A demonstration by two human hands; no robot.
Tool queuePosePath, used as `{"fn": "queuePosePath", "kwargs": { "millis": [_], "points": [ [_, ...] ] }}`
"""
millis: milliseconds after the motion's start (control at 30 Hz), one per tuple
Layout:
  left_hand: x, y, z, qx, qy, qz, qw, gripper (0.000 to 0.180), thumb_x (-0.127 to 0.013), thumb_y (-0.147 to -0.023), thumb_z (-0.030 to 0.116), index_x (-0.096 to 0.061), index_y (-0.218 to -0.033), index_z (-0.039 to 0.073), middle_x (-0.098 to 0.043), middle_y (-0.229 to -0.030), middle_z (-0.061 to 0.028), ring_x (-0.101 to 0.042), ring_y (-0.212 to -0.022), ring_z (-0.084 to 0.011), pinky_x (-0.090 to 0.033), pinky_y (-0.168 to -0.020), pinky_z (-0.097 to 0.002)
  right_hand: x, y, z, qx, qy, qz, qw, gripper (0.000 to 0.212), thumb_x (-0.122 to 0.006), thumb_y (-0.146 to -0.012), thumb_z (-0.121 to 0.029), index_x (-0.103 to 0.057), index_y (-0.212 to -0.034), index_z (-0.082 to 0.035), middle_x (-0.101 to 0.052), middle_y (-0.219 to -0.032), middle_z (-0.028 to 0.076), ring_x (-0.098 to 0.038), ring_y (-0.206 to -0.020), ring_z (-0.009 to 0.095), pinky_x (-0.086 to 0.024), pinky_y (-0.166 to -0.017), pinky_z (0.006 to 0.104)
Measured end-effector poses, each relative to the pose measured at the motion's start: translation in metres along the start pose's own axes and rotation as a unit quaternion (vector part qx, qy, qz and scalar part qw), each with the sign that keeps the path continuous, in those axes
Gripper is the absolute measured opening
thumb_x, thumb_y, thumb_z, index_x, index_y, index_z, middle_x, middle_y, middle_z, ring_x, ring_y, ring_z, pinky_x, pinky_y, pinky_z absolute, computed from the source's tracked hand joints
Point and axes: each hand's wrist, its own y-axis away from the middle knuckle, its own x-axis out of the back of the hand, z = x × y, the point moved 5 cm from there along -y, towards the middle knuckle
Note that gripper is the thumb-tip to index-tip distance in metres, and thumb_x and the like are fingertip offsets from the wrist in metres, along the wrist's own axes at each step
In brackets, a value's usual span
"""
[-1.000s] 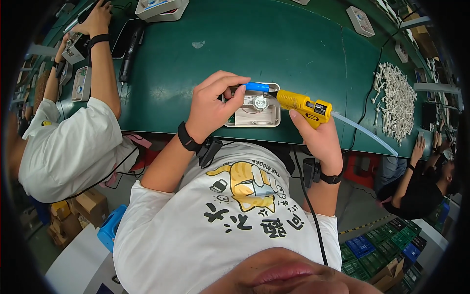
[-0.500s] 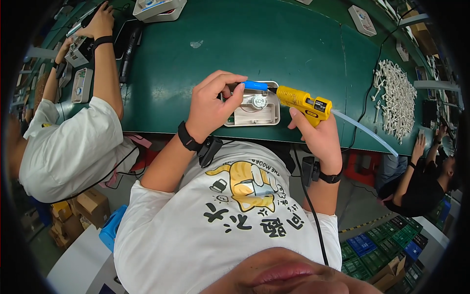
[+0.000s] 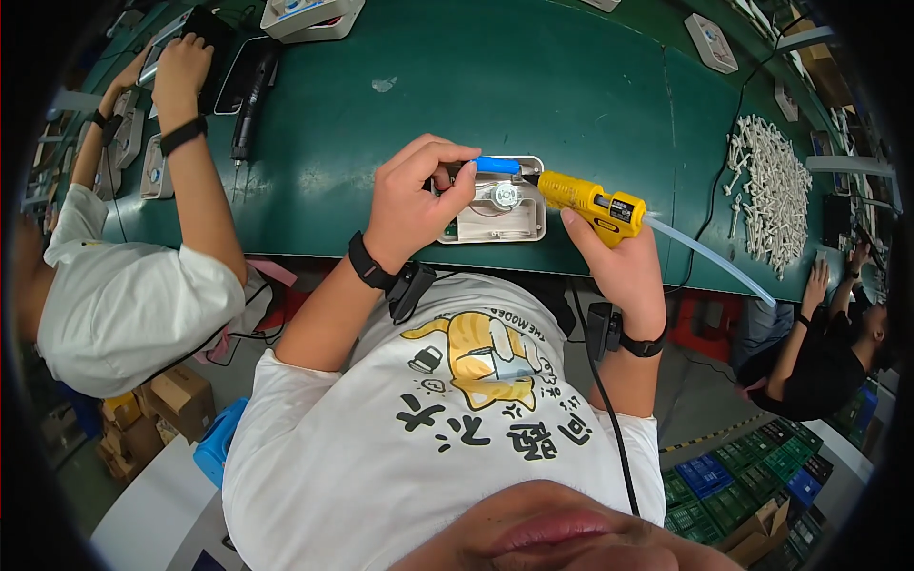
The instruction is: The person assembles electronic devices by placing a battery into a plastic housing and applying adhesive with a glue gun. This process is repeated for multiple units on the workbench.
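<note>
My left hand pinches a blue cylinder, which looks like a battery cell, between thumb and fingers above the far side of a white plastic housing. Inside that housing sits a round silvery motor-like part with thin wires, and a bit of green board shows at its left. My right hand is wrapped round a yellow hot glue gun. The gun's dark nozzle is at the right end of the blue cylinder; whether they touch I cannot tell. A translucent glue stick trails from its back.
A heap of small white plastic parts lies on the green table at right. Further white housings stand at the edges. An electric screwdriver lies at left, near a co-worker's arm. A black cable crosses the right side.
My hands, the blue cylinder and the glue gun have stayed almost in place. At the left, the co-worker's hands have shifted, and the tool seen in one is no longer visible there.
</note>
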Motion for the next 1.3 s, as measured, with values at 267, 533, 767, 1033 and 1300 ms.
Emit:
{"fn": "queuePosePath", "kwargs": {
  "millis": [267,533,767,1033,1300],
  "points": [
    [0.000,-0.006,-0.002,-0.006,0.008,-0.008,1.000,0.018,-0.081,-0.088,0.000,-0.081,-0.105,0.005,-0.075,-0.091,-0.0052,-0.059,-0.062,-0.0085,-0.048,-0.056,-0.0251,0.001,-0.001,-0.002,-0.026,0.009,-0.015,0.999,0.038,-0.081,-0.100,-0.023,-0.075,-0.127,0.003,-0.080,-0.106,0.006,-0.071,-0.093,0.011,-0.056,-0.083,0.0288],
    [0.005,-0.011,0.005,-0.029,-0.013,-0.050,0.998,0.020,-0.079,-0.089,-0.005,-0.081,-0.108,0.002,-0.076,-0.098,-0.0062,-0.058,-0.068,-0.0068,-0.047,-0.059,-0.0230,0.004,0.002,-0.002,-0.062,-0.023,-0.033,0.997,0.035,-0.081,-0.100,-0.024,-0.075,-0.125,0.000,-0.080,-0.104,0.005,-0.069,-0.088,0.007,-0.053,-0.069,0.0247],
    [0.015,-0.023,0.022,-0.053,-0.115,-0.047,0.991,0.018,-0.084,-0.087,0.007,-0.080,-0.104,0.004,-0.077,-0.100,-0.0091,-0.069,-0.085,-0.0215,-0.056,-0.078,-0.0350,0.004,-0.001,-0.005,-0.021,-0.068,-0.043,0.997,0.036,-0.079,-0.101,-0.024,-0.072,-0.129,-0.002,-0.079,-0.100,0.003,-0.067,-0.078,0.005,-0.048,-0.057,0.0217],
    [0.017,-0.038,0.003,0.142,-0.052,-0.188,0.971,0.019,-0.078,-0.095,0.015,-0.079,-0.111,0.006,-0.078,-0.107,-0.0101,-0.071,-0.106,-0.0304,-0.054,-0.095,-0.0404,-0.002,-0.013,-0.015,-0.048,-0.089,-0.082,0.992,0.035,-0.078,-0.102,-0.026,-0.072,-0.128,-0.002,-0.078,-0.096,0.002,-0.065,-0.075,0.005,-0.048,-0.056,0.0218],
    [0.018,-0.042,-0.012,0.137,-0.018,-0.259,0.956,0.020,-0.073,-0.100,0.020,-0.078,-0.115,0.009,-0.078,-0.108,-0.0077,-0.069,-0.105,-0.0281,-0.048,-0.102,-0.0416,-0.004,-0.018,-0.024,-0.042,-0.013,-0.049,0.998,0.029,-0.079,-0.102,-0.025,-0.075,-0.118,0.000,-0.074,-0.091,0.002,-0.064,-0.069,0.007,-0.051,-0.059,0.0236]
  ]
}}
